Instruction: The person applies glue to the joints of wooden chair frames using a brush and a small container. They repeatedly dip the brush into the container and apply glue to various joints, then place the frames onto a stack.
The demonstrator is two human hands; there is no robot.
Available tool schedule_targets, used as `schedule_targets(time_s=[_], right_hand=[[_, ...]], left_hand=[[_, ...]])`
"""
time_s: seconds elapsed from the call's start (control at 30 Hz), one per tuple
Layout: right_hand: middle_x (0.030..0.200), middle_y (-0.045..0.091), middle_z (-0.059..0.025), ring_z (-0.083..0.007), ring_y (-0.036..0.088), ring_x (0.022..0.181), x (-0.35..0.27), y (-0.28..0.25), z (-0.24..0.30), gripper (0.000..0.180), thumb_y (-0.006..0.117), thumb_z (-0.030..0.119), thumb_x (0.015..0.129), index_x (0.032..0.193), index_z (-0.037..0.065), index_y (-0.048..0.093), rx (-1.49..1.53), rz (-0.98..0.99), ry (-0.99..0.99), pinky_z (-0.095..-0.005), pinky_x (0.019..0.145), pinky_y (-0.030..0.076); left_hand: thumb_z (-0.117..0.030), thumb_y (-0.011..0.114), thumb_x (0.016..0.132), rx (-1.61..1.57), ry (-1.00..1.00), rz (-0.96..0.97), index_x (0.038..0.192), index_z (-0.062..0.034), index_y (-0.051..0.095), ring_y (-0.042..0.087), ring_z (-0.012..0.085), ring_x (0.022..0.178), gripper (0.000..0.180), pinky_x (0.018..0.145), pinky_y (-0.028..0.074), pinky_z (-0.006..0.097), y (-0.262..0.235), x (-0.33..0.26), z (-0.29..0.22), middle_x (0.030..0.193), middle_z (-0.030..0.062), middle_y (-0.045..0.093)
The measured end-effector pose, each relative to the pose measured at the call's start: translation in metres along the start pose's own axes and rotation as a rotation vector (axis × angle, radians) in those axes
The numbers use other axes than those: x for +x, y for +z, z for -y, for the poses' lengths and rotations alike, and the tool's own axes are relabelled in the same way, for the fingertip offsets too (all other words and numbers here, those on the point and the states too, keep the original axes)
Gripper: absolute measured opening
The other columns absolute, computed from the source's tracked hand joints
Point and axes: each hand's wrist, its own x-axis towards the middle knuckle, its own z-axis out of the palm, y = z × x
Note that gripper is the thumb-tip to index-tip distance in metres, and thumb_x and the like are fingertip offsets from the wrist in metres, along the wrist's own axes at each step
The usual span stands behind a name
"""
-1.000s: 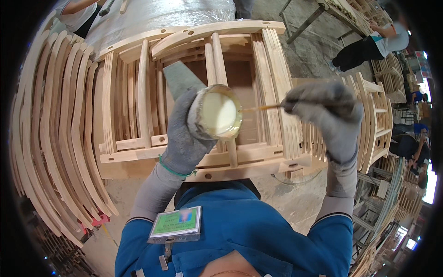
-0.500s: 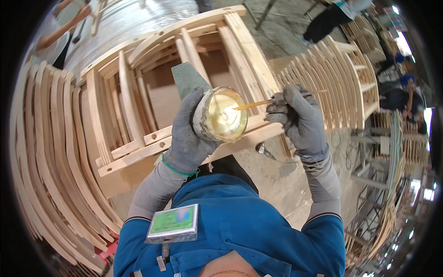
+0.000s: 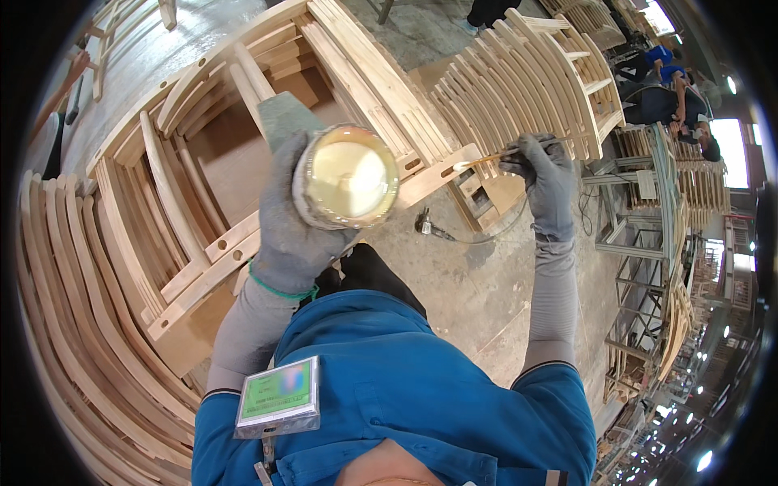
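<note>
My left hand (image 3: 284, 215), in a grey glove, is closed around a round cup (image 3: 303, 188) with a crusted rim. Pale cream, glue-like liquid (image 3: 347, 174) fills it. A flat grey-green piece (image 3: 288, 116) juts out beyond that hand; whether I hold it is hidden. My right hand (image 3: 539, 174), gloved too, pinches a thin wooden stick (image 3: 490, 158). White liquid coats the stick's tip, which is at the slotted end of a light wooden rail (image 3: 433, 178). This rail belongs to the stacked wooden frames (image 3: 182, 206) in front of me.
Curved wooden pieces (image 3: 81, 324) stand in rows at the left. More slatted frames (image 3: 510, 89) are stacked at the far right. A power tool with a hose (image 3: 429, 225) lies on the concrete floor (image 3: 486, 283). Metal racks (image 3: 640, 211) stand at right; other people (image 3: 673, 101) are farther off.
The stick has left the cup and moved right, to the rail's slotted end. My view has shifted right, and the cup appears farther left and larger.
</note>
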Motion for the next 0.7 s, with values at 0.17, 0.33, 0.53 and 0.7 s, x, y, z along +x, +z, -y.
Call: schedule_targets(time_s=[0.17,0.33,0.53,0.7], right_hand=[[0.08,0.063,-0.013,-0.0175,0.064,0.066,0.011,-0.014,-0.03,0.018,0.064,0.01,0.084,0.091,-0.006,0.059,-0.054,-0.017,0.031,-0.0254,0.059,0.057],[0.081,0.063,-0.013,-0.0166,0.064,0.066,0.016,-0.009,-0.027,0.02,0.066,0.01,0.082,0.092,-0.006,0.059,-0.136,-0.022,-0.01,-0.0245,0.06,0.056],[0.079,0.064,-0.0077,-0.0121,0.062,0.069,0.004,0.012,-0.019,0.02,0.065,0.013,0.083,0.092,-0.003,0.061,-0.429,0.125,-0.085,-0.0237,0.062,0.051],[0.072,0.064,-0.0065,-0.0091,0.057,0.063,-0.017,0.037,0.005,0.017,0.066,0.015,0.081,0.09,0.001,0.062,-0.926,0.45,-0.378,-0.0245,0.057,0.045]], left_hand=[[-0.016,0.082,0.064,0.382,0.241,-0.036,0.129,-0.0031,0.029,0.052,0.0264,0.114,0.085,0.096,0.046,0.04,-0.013,-0.013,-0.008,0.124,0.0164,0.049],[-0.024,0.065,0.077,0.555,0.354,-0.012,0.128,-0.0075,0.036,0.051,0.0255,0.115,0.062,0.095,0.047,0.043,-0.025,-0.026,-0.011,0.126,0.0128,0.049],[-0.032,0.054,0.084,0.368,0.181,-0.117,0.126,-0.01,0.043,0.051,0.0249,0.114,0.048,0.092,0.048,0.045,-0.03,-0.029,-0.016,0.124,0.0105,0.051],[-0.022,0.072,0.069,-0.187,-0.074,-0.178,0.121,-0.0061,0.045,0.054,0.0232,0.109,0.061,0.089,0.05,0.04,-0.014,-0.032,-0.036,0.119,0.0109,0.054]])
